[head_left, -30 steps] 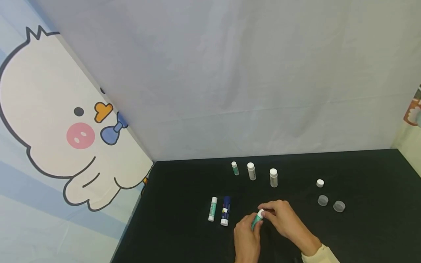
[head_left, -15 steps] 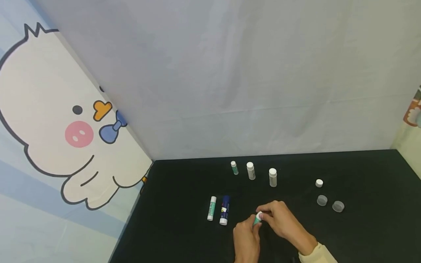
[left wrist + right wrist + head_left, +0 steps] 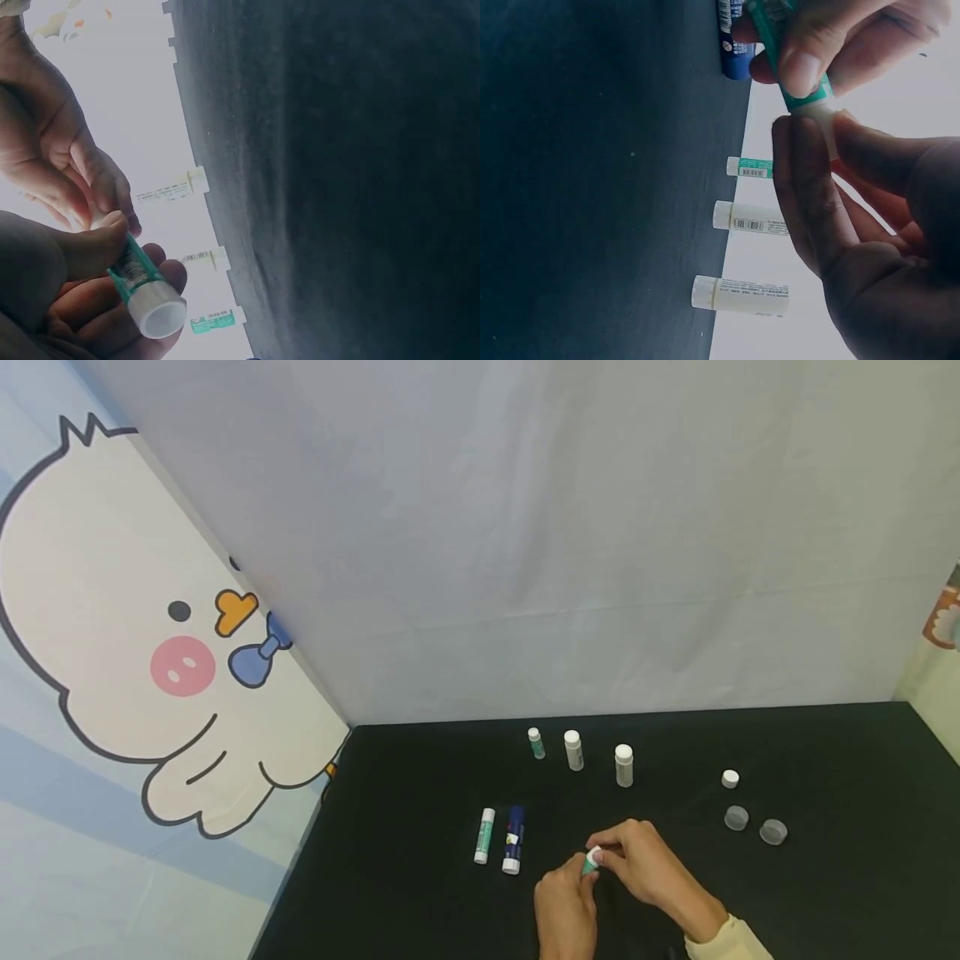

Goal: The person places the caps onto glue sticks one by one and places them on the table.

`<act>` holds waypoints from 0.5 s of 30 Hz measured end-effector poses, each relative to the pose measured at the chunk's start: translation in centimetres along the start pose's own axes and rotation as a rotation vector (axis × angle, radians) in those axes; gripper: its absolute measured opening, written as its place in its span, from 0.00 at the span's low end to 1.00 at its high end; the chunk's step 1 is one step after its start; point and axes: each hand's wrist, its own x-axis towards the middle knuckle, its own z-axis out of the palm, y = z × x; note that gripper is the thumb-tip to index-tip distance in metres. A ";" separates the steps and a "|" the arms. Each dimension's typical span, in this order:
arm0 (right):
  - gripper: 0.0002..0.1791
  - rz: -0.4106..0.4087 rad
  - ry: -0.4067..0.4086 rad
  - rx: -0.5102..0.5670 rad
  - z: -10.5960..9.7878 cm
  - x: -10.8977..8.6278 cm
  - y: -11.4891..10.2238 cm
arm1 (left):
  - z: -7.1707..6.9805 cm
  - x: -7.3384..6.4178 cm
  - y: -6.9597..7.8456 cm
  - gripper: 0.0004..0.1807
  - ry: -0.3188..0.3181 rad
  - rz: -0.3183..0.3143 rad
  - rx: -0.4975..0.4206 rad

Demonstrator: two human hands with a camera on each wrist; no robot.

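Note:
My left hand (image 3: pixel 566 906) grips a green glue stick (image 3: pixel 135 271) by its body. In the left wrist view its white base end faces the camera. The thumb and fingers of my right hand (image 3: pixel 645 864) pinch the white cap (image 3: pixel 593 856) at the other end, best seen in the right wrist view, where the cap meets the green body. Left of the hands lie another green glue stick (image 3: pixel 484 836) and a dark blue glue stick (image 3: pixel 513 841), side by side.
Farther back stand a small green glue stick (image 3: pixel 536 743) and two white tubes, the left tube (image 3: pixel 573 751) and the right tube (image 3: pixel 624 766). To the right are a small white cap (image 3: pixel 730 779) and two translucent caps, one cap (image 3: pixel 737 817) beside the other cap (image 3: pixel 773 832).
The held glue stick and both hands have shifted slightly downward, and less of the green body shows above the left fingers. The other things on the table have stayed in place.

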 end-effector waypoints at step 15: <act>0.05 0.000 -0.007 0.020 -0.3 -0.2 0.0 | 0.0 -0.2 0.2 0.15 0.057 0.077 0.017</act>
